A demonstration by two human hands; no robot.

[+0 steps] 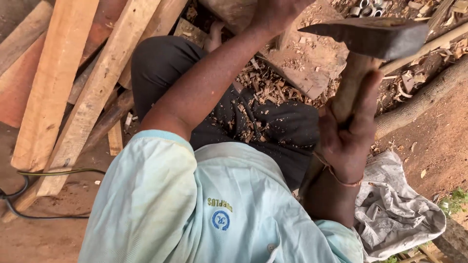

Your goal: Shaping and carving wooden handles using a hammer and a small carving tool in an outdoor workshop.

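Observation:
My right hand (348,131) is wrapped around the wooden handle of an adze (375,36), raised with its dark metal head at the upper right. My left hand (273,12) reaches forward and grips a wooden workpiece (234,12) at the top edge; most of that piece is cut off by the frame. Wood chips (265,87) lie on my dark trousers and on the ground between my legs.
Long wooden planks (92,92) lean at the left. A black cable (19,195) runs over the red dirt at the lower left. A crumpled grey sack (395,204) lies at the right, beside a rough log (419,102).

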